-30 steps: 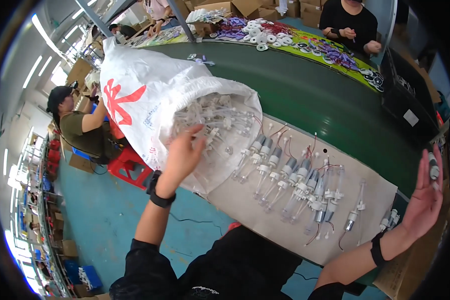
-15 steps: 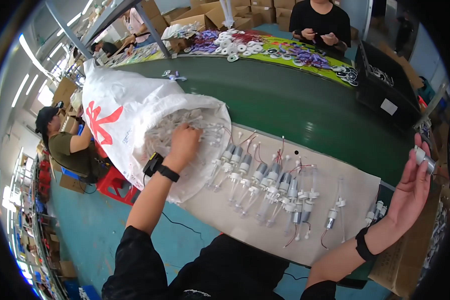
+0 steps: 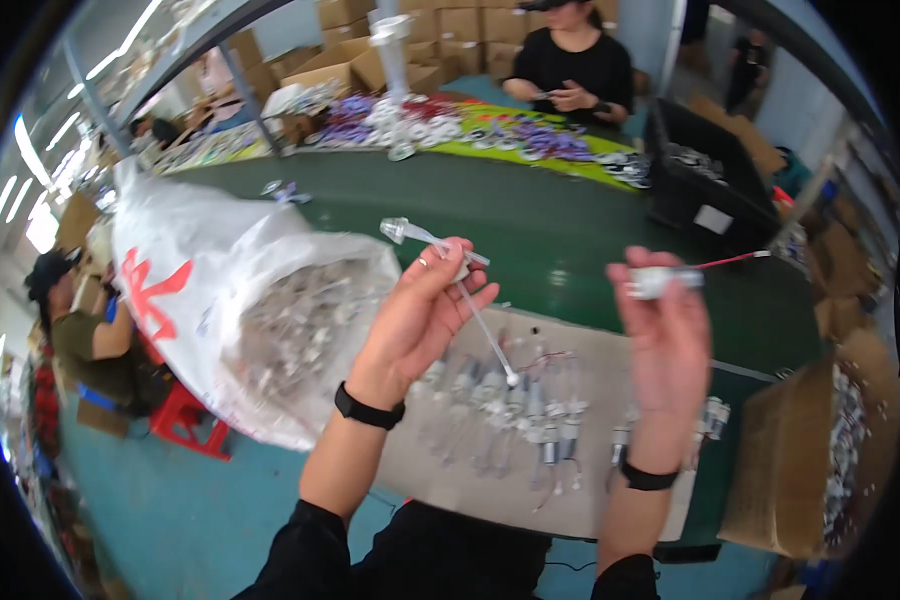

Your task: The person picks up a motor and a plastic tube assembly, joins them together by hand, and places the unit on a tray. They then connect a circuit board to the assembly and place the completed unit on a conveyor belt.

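Observation:
My left hand (image 3: 420, 315) is raised over the near side of the green belt, fingers closed on a clear plastic tube part (image 3: 485, 330) with a flared end and a thin stem. Level with it on the right, my right hand (image 3: 673, 350) grips a small motor pump (image 3: 652, 283), white at one end and silver at the other, with a red wire trailing right. Below both hands, several similar pumps with clear tubes (image 3: 515, 400) lie in a row on a beige board (image 3: 420, 470). A white woven sack (image 3: 160, 240) gapes on the left, full of clear plastic parts (image 3: 315, 320).
A cardboard box (image 3: 770, 480) of metallic parts stands at the right. Beyond the green belt (image 3: 560, 240), a black bin (image 3: 710, 180) and heaps of purple and white parts (image 3: 550, 140) lie before a person in black. A red stool (image 3: 185, 425) is at the lower left.
My left hand has come out of the sack with a clear tube part. My right hand has moved left with the motor pump, toward the left hand. The view has shifted.

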The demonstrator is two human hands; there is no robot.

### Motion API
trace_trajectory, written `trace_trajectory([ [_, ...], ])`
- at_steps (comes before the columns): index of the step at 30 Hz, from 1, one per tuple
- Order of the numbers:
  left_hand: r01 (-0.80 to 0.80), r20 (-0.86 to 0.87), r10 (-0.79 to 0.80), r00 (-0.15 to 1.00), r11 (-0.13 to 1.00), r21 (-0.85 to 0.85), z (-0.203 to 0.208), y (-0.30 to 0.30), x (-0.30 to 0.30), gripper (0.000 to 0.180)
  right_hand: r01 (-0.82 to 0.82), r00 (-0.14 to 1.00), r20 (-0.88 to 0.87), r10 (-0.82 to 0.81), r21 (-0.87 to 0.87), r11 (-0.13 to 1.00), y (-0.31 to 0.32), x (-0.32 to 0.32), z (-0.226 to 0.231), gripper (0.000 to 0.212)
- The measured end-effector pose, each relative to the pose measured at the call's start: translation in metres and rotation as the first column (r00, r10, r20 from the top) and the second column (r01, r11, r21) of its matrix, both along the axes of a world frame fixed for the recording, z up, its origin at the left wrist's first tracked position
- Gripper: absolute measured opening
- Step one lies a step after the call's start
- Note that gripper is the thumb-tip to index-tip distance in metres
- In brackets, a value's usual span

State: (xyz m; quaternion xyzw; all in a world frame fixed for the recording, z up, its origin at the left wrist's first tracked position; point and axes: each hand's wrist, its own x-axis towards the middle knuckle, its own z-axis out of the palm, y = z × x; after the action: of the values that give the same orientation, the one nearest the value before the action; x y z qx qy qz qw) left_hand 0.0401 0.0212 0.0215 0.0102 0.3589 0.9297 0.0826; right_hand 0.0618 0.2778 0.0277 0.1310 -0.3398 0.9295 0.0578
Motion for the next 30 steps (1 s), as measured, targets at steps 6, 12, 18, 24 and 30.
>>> trace_trajectory([
  [6, 0.110, -0.046, -0.105, 0.993, 0.985, 0.130, -0.023, 0.072, -0.018, 0.014, -0.046, 0.986, 0.154, 0.068, -0.143, 0.989, -0.021, -0.020, -0.033, 0.026],
  [12, 0.104, -0.026, -0.103, 0.994, 0.994, 0.045, -0.028, 0.088, -0.023, 0.015, 0.019, 0.987, 0.157, -0.019, 0.003, 1.000, -0.034, -0.023, -0.040, 0.031],
  [18, 0.096, 0.003, -0.096, 0.995, 0.990, 0.101, -0.041, 0.086, -0.033, 0.018, 0.057, 0.995, 0.082, -0.059, 0.016, 0.998, -0.040, -0.031, -0.049, 0.033],
  [24, 0.131, -0.034, -0.129, 0.991, 0.987, 0.088, -0.044, 0.084, -0.035, 0.019, 0.078, 0.994, 0.077, -0.083, 0.059, 0.995, -0.041, -0.031, -0.049, 0.033],
  [30, 0.178, -0.066, -0.174, 0.983, 0.982, 0.067, -0.041, 0.081, -0.034, 0.021, 0.139, 0.987, 0.067, -0.144, 0.073, 0.988, -0.042, -0.029, -0.046, 0.029],
])
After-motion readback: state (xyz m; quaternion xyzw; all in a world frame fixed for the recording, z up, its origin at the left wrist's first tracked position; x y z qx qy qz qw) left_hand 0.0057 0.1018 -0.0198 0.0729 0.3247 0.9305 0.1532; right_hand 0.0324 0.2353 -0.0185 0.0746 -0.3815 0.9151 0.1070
